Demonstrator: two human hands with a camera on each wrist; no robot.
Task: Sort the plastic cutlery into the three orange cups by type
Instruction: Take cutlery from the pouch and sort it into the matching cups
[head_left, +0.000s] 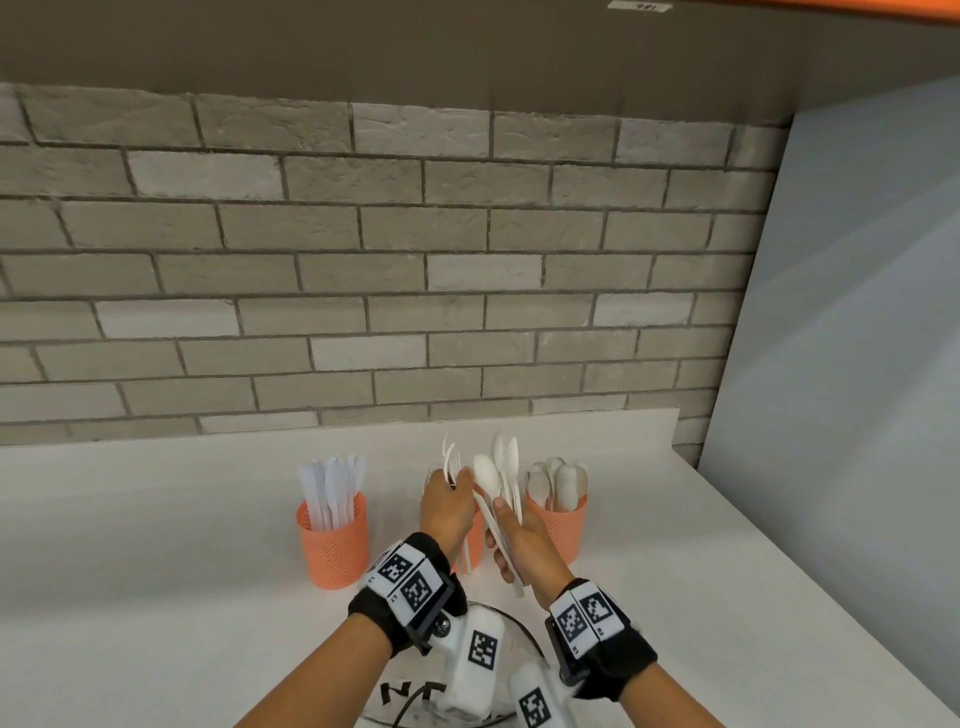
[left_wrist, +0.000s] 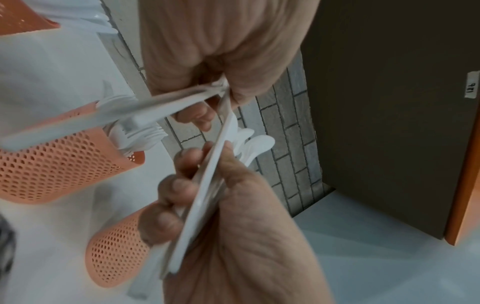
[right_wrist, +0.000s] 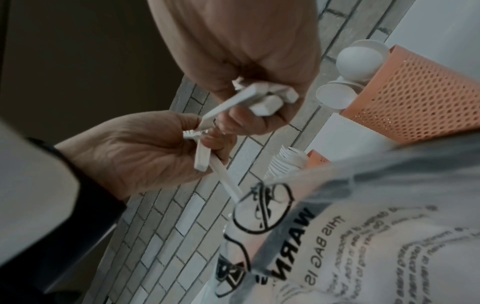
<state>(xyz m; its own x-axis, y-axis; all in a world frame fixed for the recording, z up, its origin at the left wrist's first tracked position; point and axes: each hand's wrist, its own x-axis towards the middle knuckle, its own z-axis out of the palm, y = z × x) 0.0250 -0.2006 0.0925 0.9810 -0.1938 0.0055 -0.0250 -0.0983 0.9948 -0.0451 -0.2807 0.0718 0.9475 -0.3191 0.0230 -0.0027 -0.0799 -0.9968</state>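
Observation:
Three orange mesh cups stand in a row on the white counter. The left cup (head_left: 335, 545) holds knives (head_left: 332, 488) and the right cup (head_left: 563, 525) holds spoons (head_left: 558, 480). My hands mostly hide the middle cup (left_wrist: 64, 166), which holds forks (left_wrist: 140, 135). My left hand (head_left: 447, 501) grips a few white forks (head_left: 450, 460), tines up, above the middle cup. My right hand (head_left: 506, 535) grips a bundle of white spoons (head_left: 498, 462) by the handles. In the right wrist view my left thumb and forefinger (right_wrist: 192, 123) touch one handle of that bundle.
A clear plastic bag (right_wrist: 337, 236) printed with a warning lies on the counter just under my wrists (head_left: 410, 693). A grey brick wall (head_left: 415, 260) stands right behind the cups. A pale panel (head_left: 857, 364) closes off the right side.

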